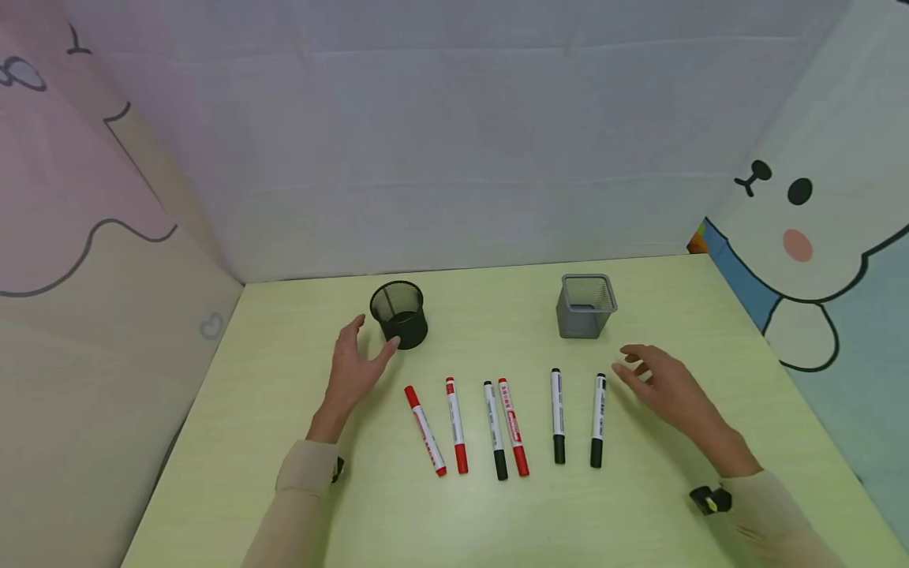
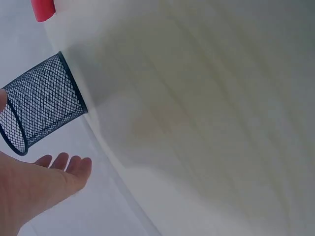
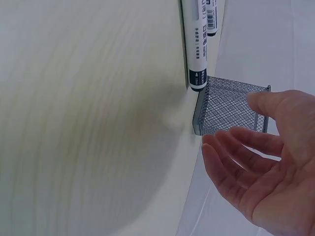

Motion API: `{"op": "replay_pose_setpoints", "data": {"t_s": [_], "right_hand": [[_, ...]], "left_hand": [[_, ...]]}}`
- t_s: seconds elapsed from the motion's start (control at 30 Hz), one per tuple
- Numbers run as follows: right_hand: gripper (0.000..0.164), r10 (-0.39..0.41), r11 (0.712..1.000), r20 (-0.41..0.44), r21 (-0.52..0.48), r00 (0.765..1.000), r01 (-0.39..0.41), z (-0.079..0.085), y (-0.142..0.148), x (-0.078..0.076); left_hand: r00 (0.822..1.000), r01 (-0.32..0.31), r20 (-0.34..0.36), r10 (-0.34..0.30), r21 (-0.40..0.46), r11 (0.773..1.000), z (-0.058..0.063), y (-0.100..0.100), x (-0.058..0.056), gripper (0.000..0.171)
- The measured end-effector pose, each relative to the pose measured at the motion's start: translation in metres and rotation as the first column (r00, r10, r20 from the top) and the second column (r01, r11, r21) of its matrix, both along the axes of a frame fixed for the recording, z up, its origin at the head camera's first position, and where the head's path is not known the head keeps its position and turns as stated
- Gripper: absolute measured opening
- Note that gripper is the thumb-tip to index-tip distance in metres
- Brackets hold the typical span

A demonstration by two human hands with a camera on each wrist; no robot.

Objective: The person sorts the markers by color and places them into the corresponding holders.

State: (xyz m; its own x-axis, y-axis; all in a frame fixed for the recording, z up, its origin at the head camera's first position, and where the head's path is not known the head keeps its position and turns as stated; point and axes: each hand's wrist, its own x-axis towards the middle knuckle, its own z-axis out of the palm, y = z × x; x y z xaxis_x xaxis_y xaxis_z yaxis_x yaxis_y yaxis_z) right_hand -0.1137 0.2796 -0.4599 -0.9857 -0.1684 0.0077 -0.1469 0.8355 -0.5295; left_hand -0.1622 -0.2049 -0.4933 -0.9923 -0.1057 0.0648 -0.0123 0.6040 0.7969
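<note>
My left hand (image 1: 353,371) is beside a round black mesh pen holder (image 1: 399,315), thumb and fingers spread at its near left side. In the left wrist view that pen holder (image 2: 47,101) stands apart from the fingers, and the thumb overlaps its rim. Over on the right, my right hand (image 1: 667,390) hovers with loosely bent fingers and holds nothing. It is nearest to a black-capped marker (image 1: 599,422) and a square grey mesh pen holder (image 1: 582,308). The right wrist view shows the grey holder (image 3: 231,105) beyond my fingertips.
Between the hands lie more markers: a tilted red one (image 1: 426,430), another red one (image 1: 457,426), a black one (image 1: 495,430) close beside a red one (image 1: 514,426), and a black one (image 1: 557,418). A pale curtain (image 1: 454,158) hangs behind the light wooden table (image 1: 454,521).
</note>
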Motion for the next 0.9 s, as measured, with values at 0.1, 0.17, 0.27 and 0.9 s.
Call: {"op": "replay_pose_setpoints", "data": {"t_s": [0.1, 0.17, 0.27, 0.9], "right_hand": [[0.044, 0.014, 0.999, -0.019, -0.036, 1.000, -0.014, 0.001, -0.003, 0.003], [0.042, 0.019, 0.998, -0.032, -0.056, 0.999, -0.021, 0.001, -0.005, 0.004], [0.040, 0.017, 0.997, -0.031, -0.069, 0.999, -0.019, -0.002, -0.007, 0.005], [0.046, -0.064, 0.996, 0.124, -0.059, 0.990, 0.072, -0.004, -0.030, 0.016]], "left_hand": [[1.000, 0.018, -0.012, -0.017, 0.030, 0.999, -0.002, 0.000, -0.003, 0.089], [0.999, 0.030, -0.019, -0.029, 0.062, 0.998, -0.002, 0.000, -0.005, 0.091], [0.999, 0.046, -0.026, -0.043, 0.110, 0.993, -0.002, 0.001, -0.009, 0.092], [0.995, 0.090, 0.021, -0.100, 0.302, 0.949, 0.005, 0.011, -0.029, 0.097]]}}
